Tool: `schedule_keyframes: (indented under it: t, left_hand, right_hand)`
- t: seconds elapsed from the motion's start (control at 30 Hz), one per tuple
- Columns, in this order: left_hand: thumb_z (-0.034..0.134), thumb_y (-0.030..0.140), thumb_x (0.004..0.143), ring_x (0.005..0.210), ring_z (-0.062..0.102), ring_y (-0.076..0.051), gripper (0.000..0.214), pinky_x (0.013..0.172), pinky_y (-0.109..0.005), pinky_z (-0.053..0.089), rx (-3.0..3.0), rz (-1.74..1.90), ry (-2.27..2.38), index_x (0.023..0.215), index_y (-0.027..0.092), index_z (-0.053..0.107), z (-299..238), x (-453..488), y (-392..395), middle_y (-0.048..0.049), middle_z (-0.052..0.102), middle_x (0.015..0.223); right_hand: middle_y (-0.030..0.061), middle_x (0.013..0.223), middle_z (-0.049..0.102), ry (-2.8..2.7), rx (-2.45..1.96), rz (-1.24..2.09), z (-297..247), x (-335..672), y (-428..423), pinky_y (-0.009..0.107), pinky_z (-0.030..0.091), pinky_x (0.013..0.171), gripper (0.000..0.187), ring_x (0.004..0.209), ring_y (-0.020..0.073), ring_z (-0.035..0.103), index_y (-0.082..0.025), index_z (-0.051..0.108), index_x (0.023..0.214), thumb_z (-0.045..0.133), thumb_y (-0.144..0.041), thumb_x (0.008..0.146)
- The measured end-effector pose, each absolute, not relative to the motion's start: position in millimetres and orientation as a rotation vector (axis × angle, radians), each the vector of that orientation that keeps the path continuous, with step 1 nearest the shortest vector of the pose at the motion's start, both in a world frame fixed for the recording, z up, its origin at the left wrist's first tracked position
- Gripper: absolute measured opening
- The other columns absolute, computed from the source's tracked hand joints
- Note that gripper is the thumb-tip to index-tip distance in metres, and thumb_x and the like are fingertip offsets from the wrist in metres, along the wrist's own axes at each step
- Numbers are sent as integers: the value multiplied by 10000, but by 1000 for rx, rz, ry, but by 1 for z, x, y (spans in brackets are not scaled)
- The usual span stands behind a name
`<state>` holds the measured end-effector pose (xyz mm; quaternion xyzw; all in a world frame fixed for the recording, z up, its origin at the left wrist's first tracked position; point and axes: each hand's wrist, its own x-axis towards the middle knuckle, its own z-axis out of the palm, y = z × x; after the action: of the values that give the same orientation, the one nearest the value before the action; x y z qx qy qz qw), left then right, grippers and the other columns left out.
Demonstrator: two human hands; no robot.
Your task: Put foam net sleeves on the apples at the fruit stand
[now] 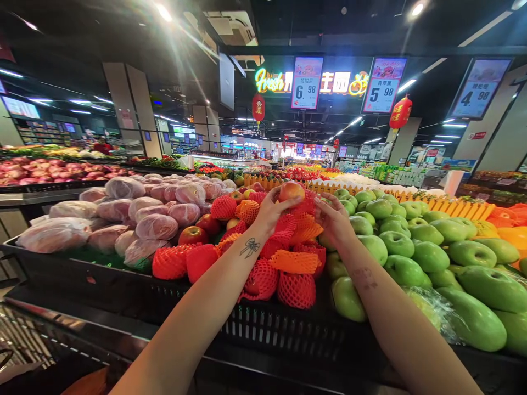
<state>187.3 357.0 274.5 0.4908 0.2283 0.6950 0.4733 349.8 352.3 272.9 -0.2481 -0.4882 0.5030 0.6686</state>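
Near the centre, over the fruit display, my left hand point(269, 211) is closed around a red-and-yellow apple point(291, 191) with its bare skin showing. A red foam net point(305, 204) hangs just right of the apple. Bent fingers of my right hand point(332, 215) pinch the edge of this net; part of their grip is hidden. Below both hands lie several apples in red foam nets point(296, 288). A flattened orange foam net point(295, 261) rests on top of them. Several bare red apples point(193, 236) sit left of my left forearm.
Green apples point(428, 255) are piled to the right, wrapped pinkish fruit point(156, 226) to the left. A black slatted tray edge point(284, 329) runs along the front. Price screens point(307, 82) and red lanterns point(401, 112) hang overhead. An orange picket fence point(457, 207) stands behind.
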Motion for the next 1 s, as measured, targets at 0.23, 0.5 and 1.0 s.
schedule_keyframes:
  t: [0.23,0.5,1.0]
  left_hand:
    - [928,267,493,1190,574,-242,666,1095,-434,430,1409,1722,451,1079,236,613,273,190,356,-40,626,1211]
    - [955,267,464,1146,599,-261,753,1047,-444,481,1474,1696,546,1120,217,589,269,189,359,-75,639,1183]
    - [965,422,447,1079,623,-241,842,998,-412,504,1447,1835,613,1155,234,550,270,190,361,-82,610,1214]
  right_hand:
    - [-88,597,486,-1323,-692,1270,268,349,354,240,75,392,513,412,24,268,-195,567,755,880,-565,585]
    - [-65,662,554,-1252,-469,1058,276,345,342,225,305,451,443,517,57,401,-217,631,765,910,-502,571]
    - [-29,643,579,-1591,-600,970,277,349,339,253,387,481,429,552,113,538,-222,657,714,827,-609,640]
